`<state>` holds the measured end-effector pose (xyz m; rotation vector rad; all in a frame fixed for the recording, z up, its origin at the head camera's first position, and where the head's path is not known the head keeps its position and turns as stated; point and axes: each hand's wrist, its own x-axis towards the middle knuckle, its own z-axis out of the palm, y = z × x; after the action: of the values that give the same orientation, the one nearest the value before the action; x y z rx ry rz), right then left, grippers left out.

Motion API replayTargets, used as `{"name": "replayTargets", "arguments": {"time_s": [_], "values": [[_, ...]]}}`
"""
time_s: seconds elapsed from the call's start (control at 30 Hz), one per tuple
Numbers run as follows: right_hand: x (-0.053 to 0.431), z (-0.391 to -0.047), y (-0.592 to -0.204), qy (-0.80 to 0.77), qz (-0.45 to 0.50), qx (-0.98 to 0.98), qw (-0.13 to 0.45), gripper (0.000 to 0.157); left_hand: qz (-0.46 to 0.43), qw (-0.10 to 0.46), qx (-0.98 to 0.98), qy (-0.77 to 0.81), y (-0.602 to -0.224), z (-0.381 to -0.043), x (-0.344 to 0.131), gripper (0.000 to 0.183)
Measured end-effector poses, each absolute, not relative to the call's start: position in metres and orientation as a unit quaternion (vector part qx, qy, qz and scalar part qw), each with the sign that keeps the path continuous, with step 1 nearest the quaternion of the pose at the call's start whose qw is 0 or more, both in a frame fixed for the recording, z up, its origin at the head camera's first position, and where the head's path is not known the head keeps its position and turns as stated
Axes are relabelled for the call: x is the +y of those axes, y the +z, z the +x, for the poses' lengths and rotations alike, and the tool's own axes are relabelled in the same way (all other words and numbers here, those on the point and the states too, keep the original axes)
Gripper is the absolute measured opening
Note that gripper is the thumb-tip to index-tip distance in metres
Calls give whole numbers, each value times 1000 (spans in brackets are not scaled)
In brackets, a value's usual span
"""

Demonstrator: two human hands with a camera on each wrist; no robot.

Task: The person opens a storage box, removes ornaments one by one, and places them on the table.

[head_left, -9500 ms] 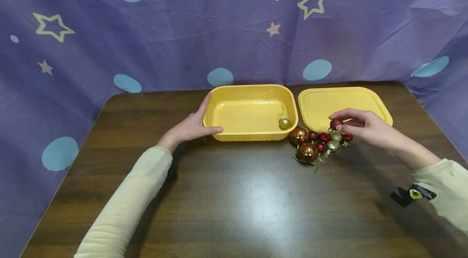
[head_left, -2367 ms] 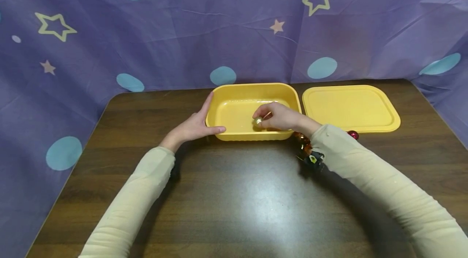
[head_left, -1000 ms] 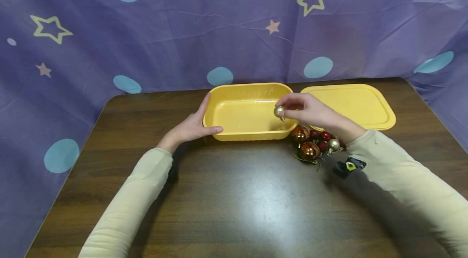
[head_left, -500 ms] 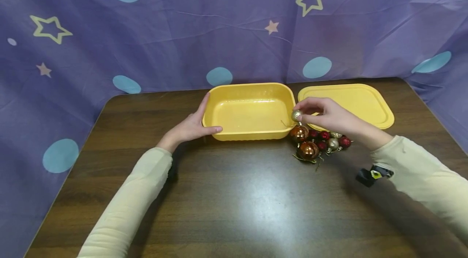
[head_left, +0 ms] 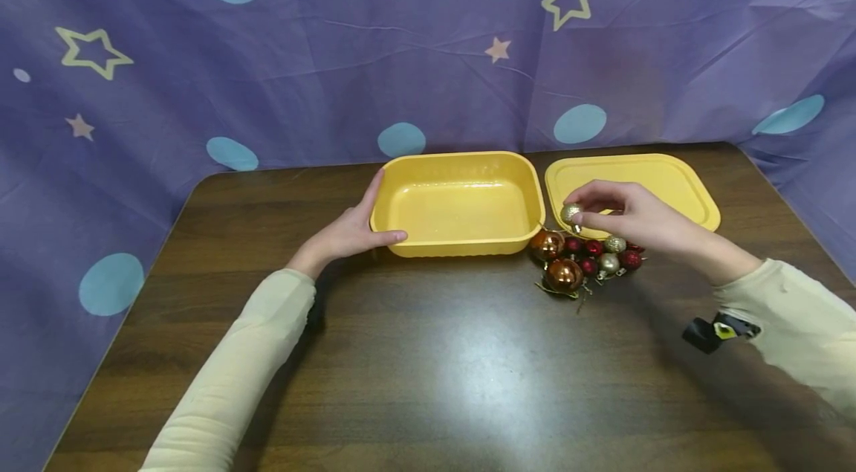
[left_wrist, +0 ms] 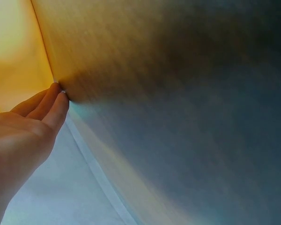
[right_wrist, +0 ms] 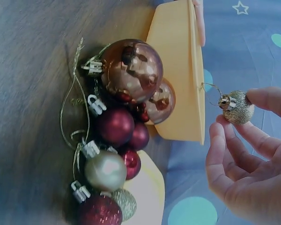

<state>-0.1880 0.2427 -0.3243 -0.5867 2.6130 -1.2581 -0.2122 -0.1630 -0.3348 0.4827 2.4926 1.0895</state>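
Note:
My left hand (head_left: 348, 234) holds the left end of a yellow plastic box (head_left: 461, 244), thumb along the front rim and fingers along the left side. In the left wrist view its fingertips (left_wrist: 61, 91) touch the box's edge. My right hand (head_left: 645, 218) pinches a glittery gold Christmas bauble (right_wrist: 239, 110) between thumb and fingers, its string loop hanging free. The bauble is held up above a cluster on the table: copper baubles (head_left: 563, 276), small dark red baubles (head_left: 631, 259), a pale gold bauble (head_left: 608, 264) and another glittery gold bauble (head_left: 614, 244).
A yellow lid (head_left: 675, 186) lies flat right of the box, behind the cluster. All of it stands on a dark wooden table (head_left: 428, 353). A purple curtain (head_left: 374, 48) with stars and dots hangs behind the table's far edge.
Earlier a gold bauble lay in the box while my right hand held a red one. Since then that hand has lifted a gold bauble from the box, rightward over the cluster. My left hand stays.

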Motion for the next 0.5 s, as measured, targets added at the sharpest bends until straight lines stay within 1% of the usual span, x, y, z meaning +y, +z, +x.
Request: {"name": "replayTargets", "arguments": {"time_s": [0.23, 0.5], "values": [[255, -183, -323, -441, -174, 877, 81, 22, 173, 189, 885, 390, -335, -212, -164, 105], [274, -180, -326, -457, -177, 870, 61, 24, 172, 188, 884, 391, -336, -212, -164, 105]]}}
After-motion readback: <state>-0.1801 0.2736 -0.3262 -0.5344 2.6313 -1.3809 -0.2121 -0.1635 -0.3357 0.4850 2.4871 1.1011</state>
